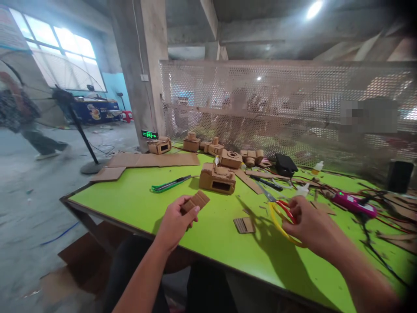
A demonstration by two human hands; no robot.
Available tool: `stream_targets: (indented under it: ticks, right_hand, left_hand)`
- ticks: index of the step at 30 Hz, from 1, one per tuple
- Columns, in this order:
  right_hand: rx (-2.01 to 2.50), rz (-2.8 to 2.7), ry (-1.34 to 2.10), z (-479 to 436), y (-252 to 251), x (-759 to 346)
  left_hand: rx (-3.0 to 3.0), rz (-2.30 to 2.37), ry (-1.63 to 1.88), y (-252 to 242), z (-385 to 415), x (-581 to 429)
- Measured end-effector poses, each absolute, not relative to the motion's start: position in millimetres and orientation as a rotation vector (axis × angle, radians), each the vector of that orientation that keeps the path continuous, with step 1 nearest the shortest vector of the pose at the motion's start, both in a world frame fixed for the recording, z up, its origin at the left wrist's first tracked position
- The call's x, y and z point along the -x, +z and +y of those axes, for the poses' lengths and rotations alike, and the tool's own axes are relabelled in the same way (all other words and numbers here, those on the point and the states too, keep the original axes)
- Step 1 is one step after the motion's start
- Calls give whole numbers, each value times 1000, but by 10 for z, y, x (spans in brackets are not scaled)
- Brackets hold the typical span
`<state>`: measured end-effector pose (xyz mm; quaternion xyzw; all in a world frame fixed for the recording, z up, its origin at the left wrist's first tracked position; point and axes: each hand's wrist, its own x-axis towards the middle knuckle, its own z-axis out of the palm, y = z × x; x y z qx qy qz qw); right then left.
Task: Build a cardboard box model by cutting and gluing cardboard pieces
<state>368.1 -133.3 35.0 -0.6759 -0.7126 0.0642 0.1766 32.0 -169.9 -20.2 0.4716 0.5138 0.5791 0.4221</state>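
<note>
My left hand [177, 219] pinches a small brown cardboard piece [199, 200] over the front part of the green table [130, 200]. At the right, my right hand [304, 221] has its fingers in the handles of a pair of scissors [276, 208], with red and yellow grips. The blades point away to the upper left, above the table. Between my hands lies another small cardboard piece [244, 225] with ridged strips. Just beyond my left hand stands a cardboard camera model [217, 179] with a rectangular opening facing me.
Several more cardboard models [230, 158] line the back. A green utility knife [171, 184] lies left, near flat cardboard sheets [153, 159]. To the right are a purple power strip [355, 205], cables, dropper bottles [302, 189] and a black box [286, 164]. A person [22, 108] walks past a fan.
</note>
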Motion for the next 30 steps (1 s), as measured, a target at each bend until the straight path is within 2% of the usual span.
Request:
stream_targets:
  ticks: [5, 9, 13, 16, 21, 30]
  right_hand:
    - [1205, -1956, 740, -1322, 486, -3324]
    - [982, -1933, 879, -1079, 354, -2774]
    - [1035, -1910, 842, -1042, 92, -2520]
    - [1127, -2096, 671, -1144, -18, -2556]
    - [1244, -2268, 399, -1178, -67, -2634]
    - [1140, -2327, 286, -1148, -108, -2607]
  left_hand:
    - [-1081, 1247, 1516, -246, -1666, -316]
    - [-981, 1129, 1577, -261, -1645, -300]
    - [-999, 1163, 1618, -267, -1644, -301]
    - [-943, 1098, 1677, -261, -1633, -318]
    - [-944, 1122, 1660, -246, -1608, -330]
    - [-1003, 1130, 1600, -243, -1653, -342]
